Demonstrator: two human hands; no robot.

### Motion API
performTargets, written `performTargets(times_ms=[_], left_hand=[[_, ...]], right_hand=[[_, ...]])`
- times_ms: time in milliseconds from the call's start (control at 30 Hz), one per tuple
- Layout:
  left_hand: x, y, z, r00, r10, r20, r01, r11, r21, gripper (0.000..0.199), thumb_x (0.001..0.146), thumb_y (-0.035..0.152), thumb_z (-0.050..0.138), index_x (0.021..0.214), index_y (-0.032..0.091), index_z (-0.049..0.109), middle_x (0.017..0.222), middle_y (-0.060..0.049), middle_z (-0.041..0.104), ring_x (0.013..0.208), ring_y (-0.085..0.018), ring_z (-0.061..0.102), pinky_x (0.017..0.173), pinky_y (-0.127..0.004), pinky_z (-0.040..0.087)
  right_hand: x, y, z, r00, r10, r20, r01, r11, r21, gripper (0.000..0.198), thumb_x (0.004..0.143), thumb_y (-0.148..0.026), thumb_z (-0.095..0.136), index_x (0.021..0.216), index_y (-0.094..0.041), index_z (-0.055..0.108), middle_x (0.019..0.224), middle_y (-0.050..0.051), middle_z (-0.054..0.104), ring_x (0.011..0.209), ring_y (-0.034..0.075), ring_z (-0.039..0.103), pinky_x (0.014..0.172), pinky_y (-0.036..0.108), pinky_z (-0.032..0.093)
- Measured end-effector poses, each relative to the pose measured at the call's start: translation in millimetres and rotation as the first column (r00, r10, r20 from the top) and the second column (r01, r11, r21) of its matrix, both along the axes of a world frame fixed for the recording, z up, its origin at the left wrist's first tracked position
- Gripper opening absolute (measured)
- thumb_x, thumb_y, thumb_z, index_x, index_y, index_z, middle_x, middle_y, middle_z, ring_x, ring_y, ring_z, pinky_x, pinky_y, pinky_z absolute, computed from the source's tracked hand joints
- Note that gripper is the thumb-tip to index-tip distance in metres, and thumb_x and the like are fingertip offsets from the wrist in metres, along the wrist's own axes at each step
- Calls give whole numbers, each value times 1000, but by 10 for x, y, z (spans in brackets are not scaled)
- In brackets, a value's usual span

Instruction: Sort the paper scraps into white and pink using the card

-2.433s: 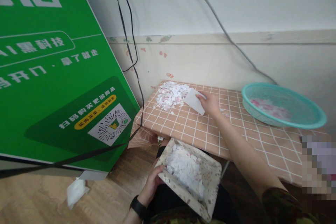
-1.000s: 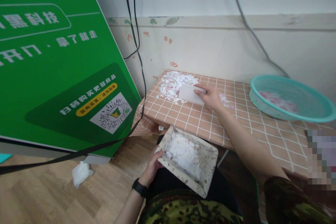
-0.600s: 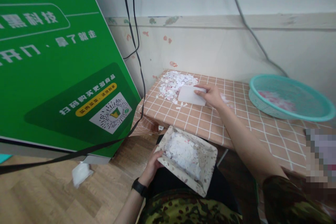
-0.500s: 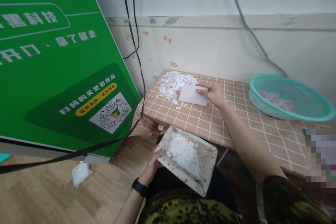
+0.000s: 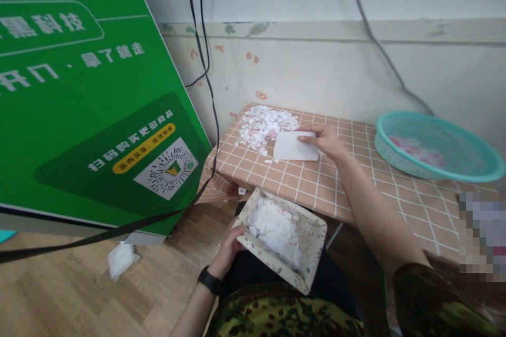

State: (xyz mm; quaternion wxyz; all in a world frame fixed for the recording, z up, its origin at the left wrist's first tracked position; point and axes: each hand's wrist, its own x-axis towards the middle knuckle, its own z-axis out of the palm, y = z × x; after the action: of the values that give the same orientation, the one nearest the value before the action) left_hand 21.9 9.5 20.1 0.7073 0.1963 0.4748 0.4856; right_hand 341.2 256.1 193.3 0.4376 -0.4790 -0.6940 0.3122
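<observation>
My left hand (image 5: 230, 248) grips the left rim of a patterned rectangular tray (image 5: 312, 268) held over my lap, its thumb on the edge. Small white paper scraps (image 5: 274, 229) with a few reddish bits lie in the tray. Over the table, my right hand (image 5: 326, 141) pinches a flat white card (image 5: 294, 146) between thumb and fingers. The card stands tilted just right of a heap of torn paper pieces (image 5: 263, 124), close to its edge; whether it touches the cloth I cannot tell.
A brown checked tablecloth (image 5: 395, 200) covers the table against the wall. At right stands a turquoise plastic basket (image 5: 466, 163) with pinkish-white scraps inside. A large green cabinet (image 5: 98, 89) fills the left, with a black strap (image 5: 146, 216) across it. A white packet (image 5: 122, 259) lies on the floor.
My right hand and the card have moved slightly right and toward me, away from the paper heap. My left hand and the tray stay nearly still.
</observation>
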Motion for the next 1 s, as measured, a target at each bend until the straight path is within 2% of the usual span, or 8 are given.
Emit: performTargets(times_ms=[100,200,300,467,667,833,1000], left_hand=[[-2,2,7,1000,-4,-6,4,1000,9,45,74,42,77,111,17,74,93,-7,78,87,-31,71,74,-44,59],[1,5,21,1000,1,2,-1,1000,22,42,76,40,76,111,18,74,89,-6,77,82,-28,70,72,-42,59],[4,5,33,1000,1,7,-1,1000,22,43,76,40,76,113,18,73,88,-5,77,81,-28,70,72,-43,59],[1,4,33,1000,-21,-4,21,999,24,38,77,42,76,104,15,75,92,-8,77,86,-30,70,76,-45,59],[0,6,20,1000,-23,-8,23,999,25,41,76,43,76,107,16,75,90,-7,77,83,-30,70,73,-45,59],[-1,-2,27,999,-34,2,34,999,34,40,78,43,75,106,14,75,92,-8,77,85,-30,71,77,-46,58],[-9,-3,0,1000,-11,-19,11,1000,1,42,76,43,76,109,18,74,94,-7,78,86,-31,71,76,-44,58]], right_hand=[[-1,13,-11,999,-39,37,38,999,29,36,73,-41,78,103,-22,81,110,10,77,104,33,69,94,51,53],[15,28,-22,994,-106,-16,106,994,39,40,73,-42,77,107,-21,80,115,11,76,106,33,68,94,51,53],[49,18,-2,995,-71,-65,70,997,-6,42,69,-43,80,105,-21,80,113,11,76,104,33,69,89,49,55],[57,-9,33,999,33,6,-33,997,-76,41,68,-42,81,103,-21,81,107,10,78,97,32,70,86,48,56],[20,22,-11,1000,-14,17,14,1000,0,41,71,-45,79,104,-21,81,110,10,77,102,32,69,93,49,54],[41,18,3,998,-62,5,62,998,-2,40,72,-45,79,104,-22,81,112,10,77,104,32,69,95,50,53],[104,28,19,997,-79,-22,80,997,8,41,70,-42,81,104,-20,81,111,11,77,102,32,69,92,49,54]])
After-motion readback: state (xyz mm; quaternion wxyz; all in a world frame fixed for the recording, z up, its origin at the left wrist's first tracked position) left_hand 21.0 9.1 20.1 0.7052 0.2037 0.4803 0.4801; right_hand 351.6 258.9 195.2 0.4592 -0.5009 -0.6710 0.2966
